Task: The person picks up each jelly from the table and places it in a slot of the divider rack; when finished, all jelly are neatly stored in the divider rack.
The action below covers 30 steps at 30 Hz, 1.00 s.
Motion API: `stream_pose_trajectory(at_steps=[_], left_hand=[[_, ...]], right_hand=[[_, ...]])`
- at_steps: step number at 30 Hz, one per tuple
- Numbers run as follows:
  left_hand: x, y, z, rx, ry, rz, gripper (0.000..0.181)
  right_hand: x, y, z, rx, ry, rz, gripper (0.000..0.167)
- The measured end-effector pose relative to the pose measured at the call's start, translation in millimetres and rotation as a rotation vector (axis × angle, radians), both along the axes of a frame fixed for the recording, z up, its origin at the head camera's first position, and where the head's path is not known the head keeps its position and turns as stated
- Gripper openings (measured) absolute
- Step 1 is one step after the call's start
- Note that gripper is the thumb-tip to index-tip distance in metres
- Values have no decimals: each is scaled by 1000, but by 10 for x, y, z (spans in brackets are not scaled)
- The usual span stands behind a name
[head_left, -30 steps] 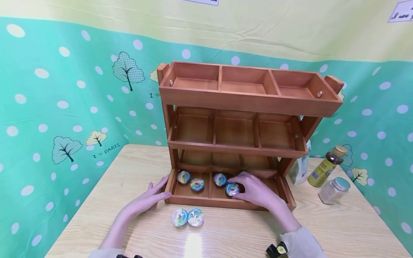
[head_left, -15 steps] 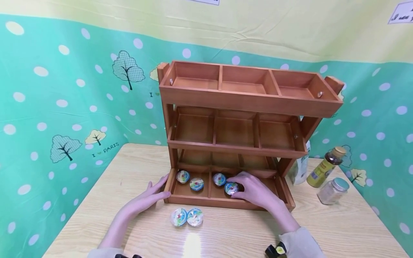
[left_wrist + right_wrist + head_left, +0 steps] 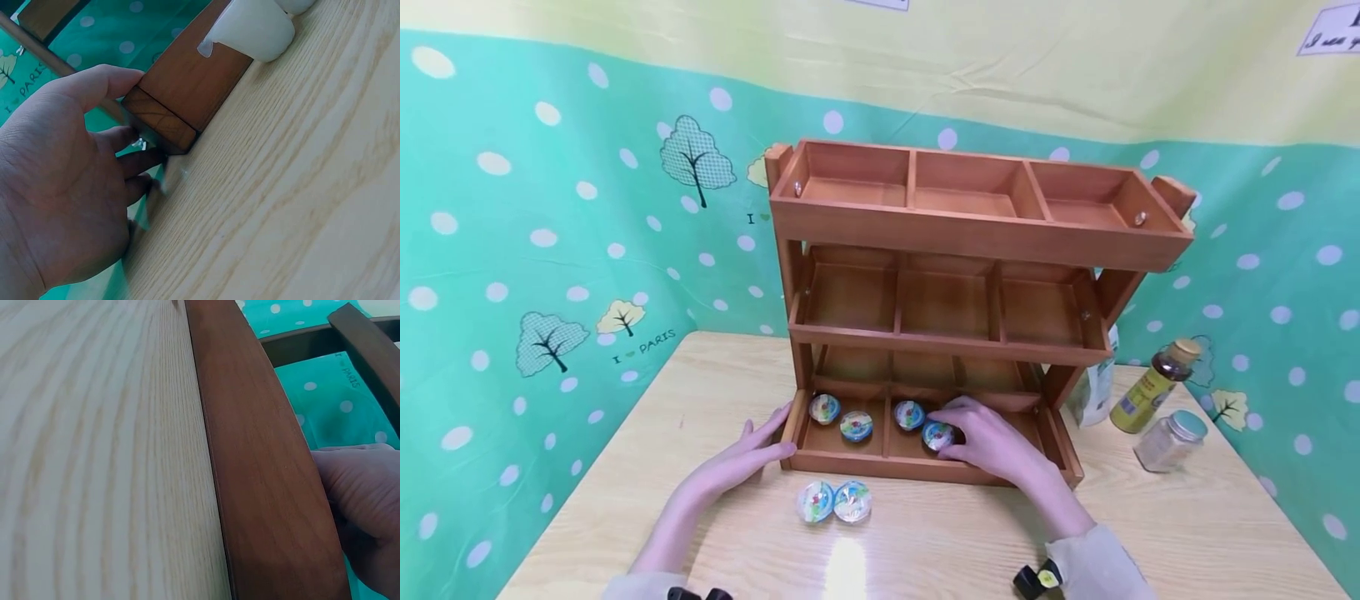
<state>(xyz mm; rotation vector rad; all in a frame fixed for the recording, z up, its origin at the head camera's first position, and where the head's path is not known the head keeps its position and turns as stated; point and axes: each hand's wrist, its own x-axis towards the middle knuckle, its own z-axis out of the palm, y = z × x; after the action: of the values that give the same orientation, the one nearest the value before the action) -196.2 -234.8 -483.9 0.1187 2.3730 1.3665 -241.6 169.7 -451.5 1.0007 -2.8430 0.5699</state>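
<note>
In the head view my right hand pinches a small jelly cup with a printed blue lid, low in the middle compartment of the bottom tray. Beside it in that compartment sits another jelly cup. The left compartment holds two more, a rear cup and a front cup. My left hand touches the tray's left end, its thumb at the front corner. The left wrist view shows this hand against the wood. The tray wall hides the right fingertips in the right wrist view.
Two jelly cups, one left and one right, stand side by side before the wooden rack. Its upper tiers overhang the bottom tray. Right of it stand a bottle, a lidded jar and a pouch.
The head view shifts slightly. Both hands keep their places, the right one still holding the same jelly cup in the middle compartment.
</note>
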Motion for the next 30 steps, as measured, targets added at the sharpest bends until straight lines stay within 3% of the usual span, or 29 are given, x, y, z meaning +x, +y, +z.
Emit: stream_pose_trajectory(at_steps=[6, 11, 19, 26, 30], left_hand=[[54, -11, -31, -1, -23, 0, 81], [45, 0, -43, 8, -20, -7, 82], [33, 23, -16, 0, -23, -9, 82], [14, 5, 6, 1, -22, -12, 82], [-8, 5, 7, -3, -24, -13, 82]], right_hand=[[32, -3, -31, 20, -3, 16, 52], [58, 16, 33, -26, 7, 10, 50], [147, -53, 240, -239, -28, -8, 37], [286, -387, 350, -512, -85, 79, 26], [392, -630, 342, -564, -136, 134, 26]])
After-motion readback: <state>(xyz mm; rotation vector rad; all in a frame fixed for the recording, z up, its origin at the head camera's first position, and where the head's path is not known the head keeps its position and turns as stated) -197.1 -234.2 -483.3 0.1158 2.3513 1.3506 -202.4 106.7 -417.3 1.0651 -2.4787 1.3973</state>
